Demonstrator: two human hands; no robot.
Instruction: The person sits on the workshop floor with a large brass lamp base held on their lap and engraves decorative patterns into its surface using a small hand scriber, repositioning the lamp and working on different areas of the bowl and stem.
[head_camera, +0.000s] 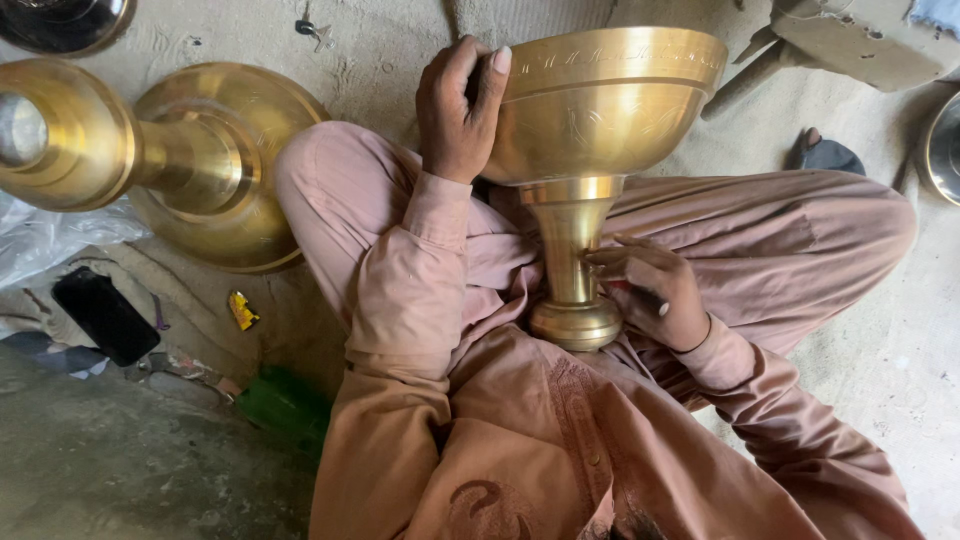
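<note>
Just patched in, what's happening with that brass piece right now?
A person sitting cross-legged holds a brass goblet-shaped vessel in their lap. The left hand grips the bowl's rim, steadying it. The right hand holds a slim tool against the stem. A second brass stand lies on the floor beside them.

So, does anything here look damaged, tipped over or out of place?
Nothing looks damaged. The brass goblet stands upright in the lap, left hand on its bowl, right hand at its stem. Only the second brass piece lies on its side on the floor.
</note>
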